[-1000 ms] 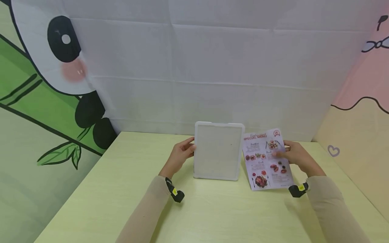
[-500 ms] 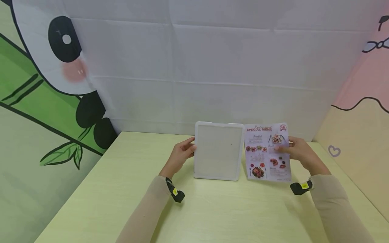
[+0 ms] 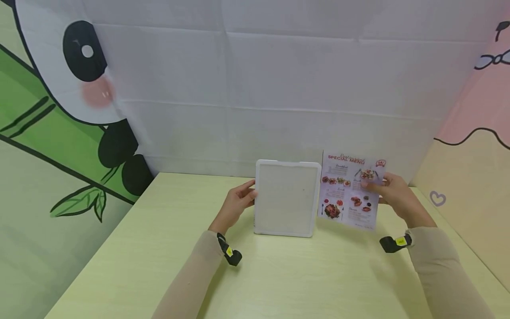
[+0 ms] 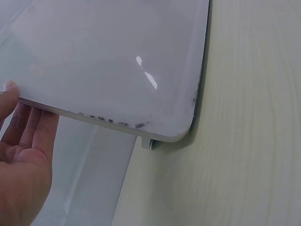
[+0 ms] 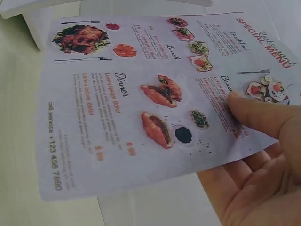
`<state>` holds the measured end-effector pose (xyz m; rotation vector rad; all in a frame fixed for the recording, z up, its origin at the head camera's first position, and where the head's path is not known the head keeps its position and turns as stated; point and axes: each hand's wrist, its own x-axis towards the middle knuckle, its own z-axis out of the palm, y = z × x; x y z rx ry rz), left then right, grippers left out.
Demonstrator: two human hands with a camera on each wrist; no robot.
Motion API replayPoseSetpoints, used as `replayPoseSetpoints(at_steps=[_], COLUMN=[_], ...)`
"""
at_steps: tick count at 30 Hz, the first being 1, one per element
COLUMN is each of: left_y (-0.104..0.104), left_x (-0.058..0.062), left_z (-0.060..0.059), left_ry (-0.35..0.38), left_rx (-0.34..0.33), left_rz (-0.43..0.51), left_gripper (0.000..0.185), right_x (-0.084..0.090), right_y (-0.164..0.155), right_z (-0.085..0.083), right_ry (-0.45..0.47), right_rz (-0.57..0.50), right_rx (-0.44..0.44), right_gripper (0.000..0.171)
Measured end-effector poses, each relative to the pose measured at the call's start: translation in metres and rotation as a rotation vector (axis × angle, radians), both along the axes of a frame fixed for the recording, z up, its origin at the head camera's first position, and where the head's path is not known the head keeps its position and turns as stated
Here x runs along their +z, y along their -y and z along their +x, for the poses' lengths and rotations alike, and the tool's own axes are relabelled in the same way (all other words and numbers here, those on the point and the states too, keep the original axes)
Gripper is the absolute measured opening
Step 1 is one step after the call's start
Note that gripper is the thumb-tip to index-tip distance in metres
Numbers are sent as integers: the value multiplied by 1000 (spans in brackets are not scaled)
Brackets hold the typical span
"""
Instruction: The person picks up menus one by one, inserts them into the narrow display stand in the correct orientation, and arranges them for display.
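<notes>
A white rectangular frame with a blank, glossy panel (image 3: 284, 199) stands nearly upright on the table. My left hand (image 3: 235, 201) grips its left edge, thumb in front and fingers behind. Dark scuffs run along that edge in the left wrist view, where a small support foot (image 4: 146, 142) shows behind the frame. To the right, my right hand (image 3: 398, 199) pinches a printed restaurant menu sheet (image 3: 336, 186) by its right side. The thumb presses on the printed face, and the other fingers are behind the paper. The sheet is raised, tilted slightly clockwise, its left edge close beside the frame.
The pale yellow-green table (image 3: 287, 279) extends in front of both hands. Behind it hangs a creased white cloth backdrop (image 3: 279, 88). Cartoon-printed walls (image 3: 59, 248) flank the table on both sides.
My right hand has lifted the menu sheet higher and turned it clockwise, from leaning left to leaning slightly right. My left hand and the white frame have stayed put.
</notes>
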<state>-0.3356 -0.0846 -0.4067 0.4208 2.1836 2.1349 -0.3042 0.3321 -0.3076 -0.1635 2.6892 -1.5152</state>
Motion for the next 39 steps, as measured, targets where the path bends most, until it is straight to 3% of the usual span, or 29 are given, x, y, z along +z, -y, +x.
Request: replayPoseSetpoints(at_steps=[29,39], left_y=[1,3], left_x=[0,2], left_z=[0,1], left_ry=[16,19], left_rx=[-4,-1], left_rz=[4,8], left_gripper=[51,52], right_x=[33,49], right_y=[17,26], right_z=[2,4], right_ry=[-102,-156], right_rz=[-168,-238], right_rx=[-95,-141], right_gripper=[40,42])
